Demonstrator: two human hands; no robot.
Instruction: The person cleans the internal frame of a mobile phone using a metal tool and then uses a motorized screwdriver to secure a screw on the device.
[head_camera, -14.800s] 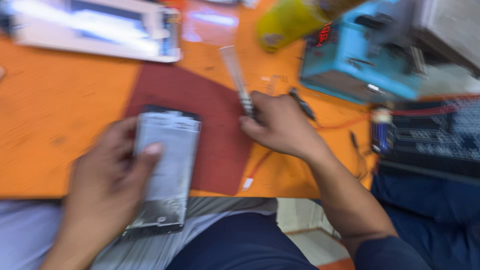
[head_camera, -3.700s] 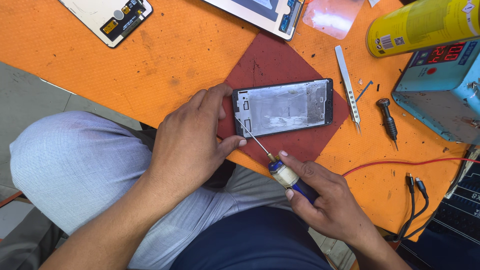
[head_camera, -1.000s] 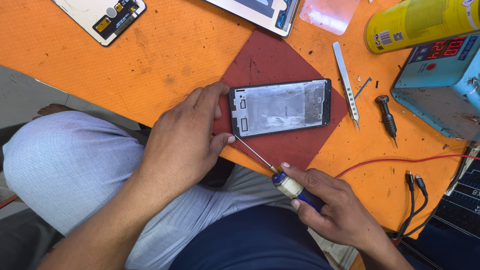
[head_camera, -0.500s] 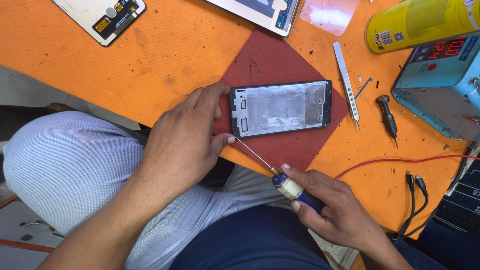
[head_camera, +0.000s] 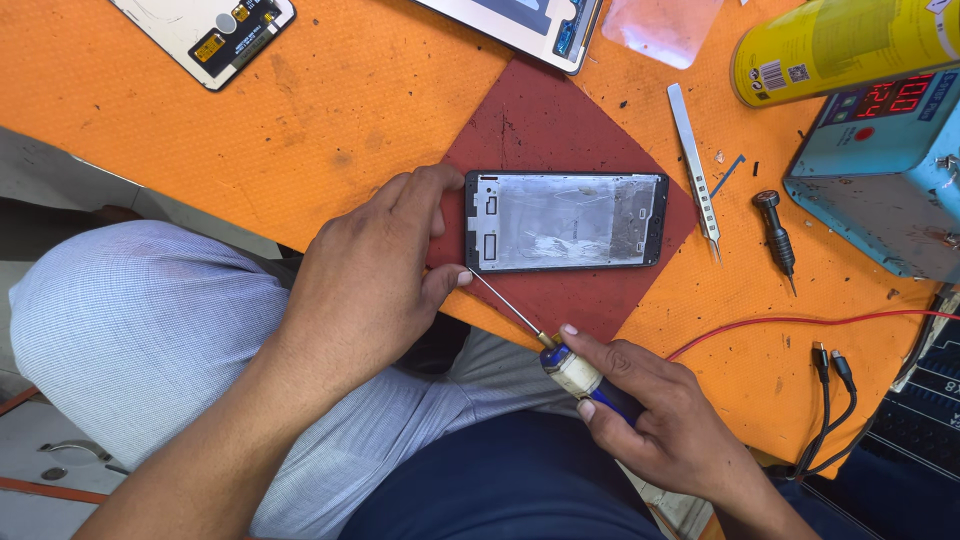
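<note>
The right hand (head_camera: 660, 425), clamped on a blue-handled screwdriver (head_camera: 585, 378), sets its tip at the near-left corner of the phone frame (head_camera: 565, 221) on the red mat (head_camera: 560, 130), which the left hand (head_camera: 375, 270) grips steady; judging the screw being worked, next needs straight pressure; barely changed from a second ago.

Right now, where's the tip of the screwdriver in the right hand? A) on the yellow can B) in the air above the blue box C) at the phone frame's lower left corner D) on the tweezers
C: the screwdriver in the right hand slants up to the phone frame's lower left corner, beside the left hand's thumb.
</note>
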